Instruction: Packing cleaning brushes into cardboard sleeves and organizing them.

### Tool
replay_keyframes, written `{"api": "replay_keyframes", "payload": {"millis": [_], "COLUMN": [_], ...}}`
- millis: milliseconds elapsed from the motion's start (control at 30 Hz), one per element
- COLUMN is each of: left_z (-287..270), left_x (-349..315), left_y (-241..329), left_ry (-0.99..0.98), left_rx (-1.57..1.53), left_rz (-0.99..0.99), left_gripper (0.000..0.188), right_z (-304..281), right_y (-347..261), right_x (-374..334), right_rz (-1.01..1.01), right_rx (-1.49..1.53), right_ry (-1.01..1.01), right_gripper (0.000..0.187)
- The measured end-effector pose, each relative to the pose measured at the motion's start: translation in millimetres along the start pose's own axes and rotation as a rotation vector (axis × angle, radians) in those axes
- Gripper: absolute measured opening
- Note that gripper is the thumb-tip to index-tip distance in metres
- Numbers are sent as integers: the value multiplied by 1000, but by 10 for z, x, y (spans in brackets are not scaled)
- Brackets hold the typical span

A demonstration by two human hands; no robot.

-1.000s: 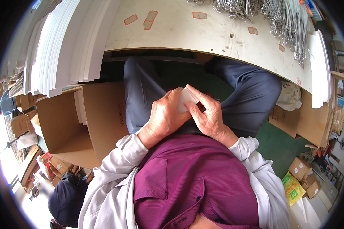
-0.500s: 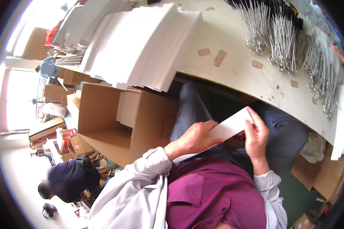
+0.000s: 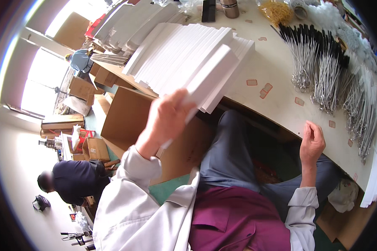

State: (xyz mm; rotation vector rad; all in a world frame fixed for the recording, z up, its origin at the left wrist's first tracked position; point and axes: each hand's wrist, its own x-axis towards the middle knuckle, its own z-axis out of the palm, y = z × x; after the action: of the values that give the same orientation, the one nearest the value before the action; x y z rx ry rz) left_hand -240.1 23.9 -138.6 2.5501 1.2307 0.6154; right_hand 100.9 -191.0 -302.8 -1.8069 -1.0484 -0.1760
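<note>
My left hand (image 3: 166, 119), blurred by motion, is closed round a long, narrow white box (image 3: 215, 71). The box slants over the front edge of a row of similar white boxes (image 3: 176, 54) lying side by side on the table; whether it touches them I cannot tell. One end of it pokes out below my wrist. At the table's front edge, on the right, my right hand (image 3: 312, 144) is raised with its fingers curled in and thumb up. Nothing shows in it.
Bundles of thin wire brushes (image 3: 329, 79) with looped ends lie on the table's (image 3: 276, 54) right side. A metal cup (image 3: 229, 8), a dark phone (image 3: 208, 10) and yellow rubber bands (image 3: 276, 12) sit farther back. Beside my left leg stands an open cardboard box (image 3: 130, 108). Another person (image 3: 77, 180) bends at far left.
My left hand has carried the white box from my lap up and left to the row of boxes. The right hand has let go of it and moved right, its fingers now curled.
</note>
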Motion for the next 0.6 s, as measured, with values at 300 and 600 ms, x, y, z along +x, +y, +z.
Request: {"api": "replay_keyframes", "payload": {"millis": [300, 600], "left_z": [-640, -589], "left_x": [1165, 1965], "left_y": [-1541, -2437], "left_ry": [336, 293], "left_rx": [473, 775], "left_rz": [11, 2], "left_gripper": [26, 30], "right_z": [61, 103], "right_y": [-28, -15], "right_x": [-39, -80], "right_rz": [-94, -143], "right_rx": [-89, -184], "right_ry": [1, 44], "right_gripper": [7, 8]}}
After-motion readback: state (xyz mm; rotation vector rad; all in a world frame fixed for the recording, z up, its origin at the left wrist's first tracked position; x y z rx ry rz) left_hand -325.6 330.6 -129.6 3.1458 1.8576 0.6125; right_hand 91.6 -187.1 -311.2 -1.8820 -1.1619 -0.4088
